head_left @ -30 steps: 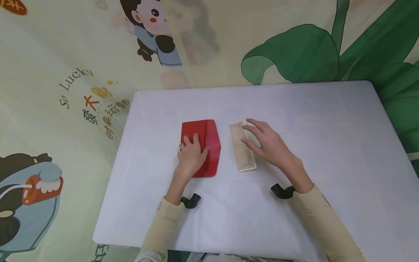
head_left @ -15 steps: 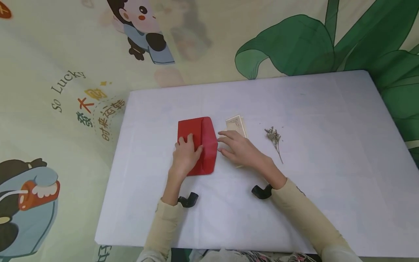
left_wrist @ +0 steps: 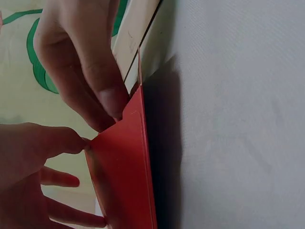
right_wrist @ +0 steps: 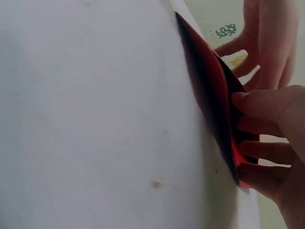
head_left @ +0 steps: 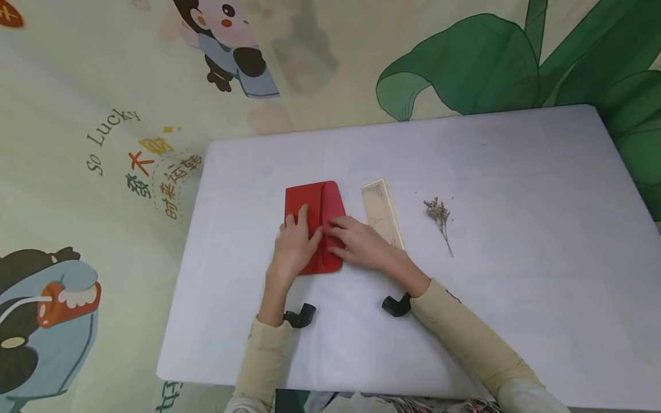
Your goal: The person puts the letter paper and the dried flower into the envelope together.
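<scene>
A red envelope (head_left: 304, 194) lies on the white table with its flap (head_left: 335, 202) spread out to the right. My left hand (head_left: 293, 245) rests on the envelope's body, fingers spread, thumb near the opening edge. On the flap side, the fingertips of my right hand (head_left: 364, 244) touch the envelope close to the fold. In the right wrist view, the envelope (right_wrist: 209, 59) gapes a little at its opening, where the right thumb and fingers (right_wrist: 259, 151) lie against it. From the left wrist, the envelope (left_wrist: 125, 167) shows edge-on, both hands at its upper edge.
Just right of the envelope lies a narrow cream card (head_left: 381, 209) with printed ornaments, partly behind the right hand. A small dried flower sprig (head_left: 439, 217) lies farther right. Tiny crumbs surround it on the white table (head_left: 527, 241). A printed cloth (head_left: 330, 103) hangs behind.
My right hand has moved left, from beside the card, across it, onto the envelope's flap. The dried flower sprig has come into view on the right. The left hand stays on the envelope.
</scene>
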Demonstrator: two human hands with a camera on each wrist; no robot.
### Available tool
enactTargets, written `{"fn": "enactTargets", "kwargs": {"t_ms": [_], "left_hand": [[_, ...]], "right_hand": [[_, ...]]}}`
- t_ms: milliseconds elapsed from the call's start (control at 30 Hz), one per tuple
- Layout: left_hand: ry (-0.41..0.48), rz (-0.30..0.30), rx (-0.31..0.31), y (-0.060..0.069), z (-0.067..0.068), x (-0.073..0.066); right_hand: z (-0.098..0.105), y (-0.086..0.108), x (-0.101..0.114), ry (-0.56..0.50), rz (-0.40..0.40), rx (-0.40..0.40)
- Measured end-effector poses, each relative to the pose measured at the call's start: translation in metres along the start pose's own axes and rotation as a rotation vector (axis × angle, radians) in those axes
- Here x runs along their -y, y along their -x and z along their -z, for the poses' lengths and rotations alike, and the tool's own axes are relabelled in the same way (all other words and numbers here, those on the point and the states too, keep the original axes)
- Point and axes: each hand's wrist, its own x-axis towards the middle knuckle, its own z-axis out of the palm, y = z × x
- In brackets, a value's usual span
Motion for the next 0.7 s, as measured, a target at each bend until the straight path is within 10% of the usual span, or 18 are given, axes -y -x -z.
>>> {"fn": "enactTargets", "kwargs": {"t_ms": [700], "left_hand": [[0.034, -0.114, 0.067, 0.011, 0.004, 0.002]], "right_hand": [[-0.011, 0.004, 0.000, 0.046, 0.012, 0.015]]}}
